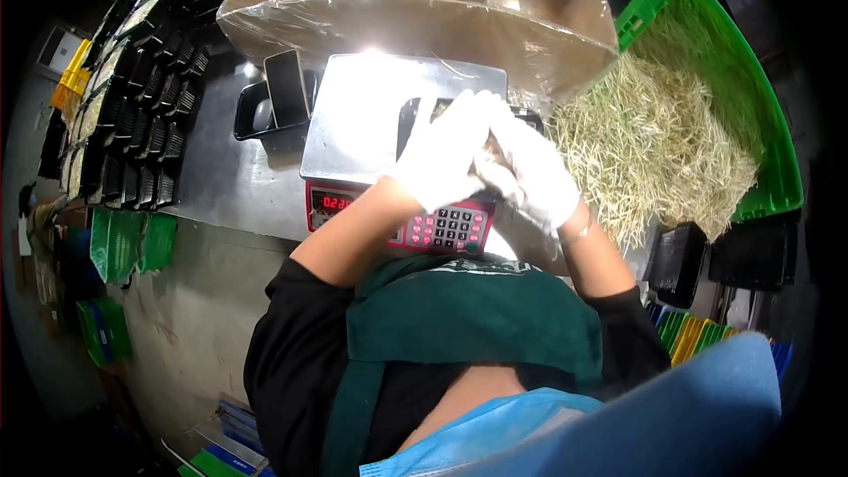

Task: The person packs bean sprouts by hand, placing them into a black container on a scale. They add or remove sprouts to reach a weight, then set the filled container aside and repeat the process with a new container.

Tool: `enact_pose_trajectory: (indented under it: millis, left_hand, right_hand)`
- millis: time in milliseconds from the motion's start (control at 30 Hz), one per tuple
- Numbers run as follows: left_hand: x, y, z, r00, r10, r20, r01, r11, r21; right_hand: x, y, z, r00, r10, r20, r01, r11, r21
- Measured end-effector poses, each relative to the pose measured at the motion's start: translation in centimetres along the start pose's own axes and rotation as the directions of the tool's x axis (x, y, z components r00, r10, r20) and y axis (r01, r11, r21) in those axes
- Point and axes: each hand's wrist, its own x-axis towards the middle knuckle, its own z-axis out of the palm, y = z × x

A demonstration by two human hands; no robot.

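Note:
My left hand point(442, 155) and my right hand point(536, 163), both in white gloves, meet over a black plastic tray point(409, 119). Their fingers are closed together round a small bunch of pale sprouts point(491, 157), mostly hidden by the gloves. The tray sits on the metal plate of a weighing scale point(353, 115), largely covered by my hands. A red display point(334, 201) glows on the scale's front, left of its keypad point(449, 228). To the right of my right hand lies a large heap of pale, stringy sprouts point(654, 150).
A green crate point(782, 185) lies tipped behind the heap. Stacked black trays point(146, 124) stand at the left. A phone point(287, 88) leans on a black tray point(249, 128). Clear plastic film covers a large box point(415, 22) behind the scale. More black trays point(680, 265) sit at the right.

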Motion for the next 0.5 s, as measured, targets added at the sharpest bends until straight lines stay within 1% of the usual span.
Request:
enact_pose_trajectory:
  millis: [33,67,100,133,167,233,267,300,333,367,400,433,500]
  left_hand:
    - [-0.8,-0.1,-0.7,0.992,-0.075,0.106,0.071,0.997,0.037]
    - [-2.1,-0.3,-1.5,0.986,-0.119,0.114,0.114,0.992,0.051]
    - [-3.1,-0.6,-2.1,0.98,-0.159,0.122,0.152,0.986,0.066]
    - [-3.6,-0.9,-2.3,0.965,-0.196,0.176,0.186,0.98,0.07]
    - [-3.7,-0.8,-2.6,0.964,-0.193,0.185,0.183,0.981,0.07]
    - [-3.4,-0.3,-3.9,0.999,-0.05,-0.014,0.051,0.992,0.114]
    - [-3.4,-0.7,-4.7,0.998,-0.057,-0.014,0.057,0.998,0.036]
    - [-3.4,-1.5,-6.2,0.985,0.004,-0.171,-0.025,0.992,-0.121]
    - [-3.8,-3.4,-6.4,0.974,-0.053,-0.22,-0.013,0.957,-0.289]
    - [-4.1,-6.0,-6.0,0.959,-0.119,-0.257,-0.01,0.892,-0.452]
    - [-4.4,-8.9,-5.4,0.941,-0.214,-0.263,0.107,0.924,-0.368]
    - [-4.5,-11.3,-4.6,0.912,-0.308,-0.271,0.23,0.931,-0.285]
    - [-3.6,-13.1,-3.6,0.909,-0.367,-0.197,0.372,0.928,-0.012]
  right_hand:
    - [-0.2,0.2,0.4,0.996,-0.079,-0.051,0.08,0.997,0.022]
    - [0.5,-0.3,-0.6,0.998,-0.06,-0.036,0.063,0.996,0.062]
    - [1.4,0.9,-0.9,0.983,-0.145,-0.111,0.144,0.989,-0.018]
    - [2.9,1.8,-1.2,0.994,-0.008,-0.112,0.022,0.993,0.12]
    - [4.7,2.8,-1.4,0.987,0.131,-0.087,-0.105,0.961,0.256]
    - [8.4,5.9,0.1,0.979,0.203,-0.005,-0.194,0.941,0.277]
    - [9.9,6.2,1.0,0.948,0.314,0.058,-0.32,0.934,0.161]
    - [10.8,7.3,3.0,0.963,0.261,0.066,-0.269,0.929,0.254]
    - [11.2,8.7,4.0,0.964,0.248,0.095,-0.253,0.966,0.044]
    - [11.8,8.4,4.5,0.961,0.244,0.128,-0.221,0.961,-0.167]
    - [12.5,8.2,4.2,0.865,0.428,0.262,-0.405,0.903,-0.14]
    - [12.3,7.8,3.4,0.88,0.388,0.274,-0.384,0.921,-0.072]
    - [11.2,6.0,0.9,0.95,0.287,0.126,-0.304,0.942,0.143]
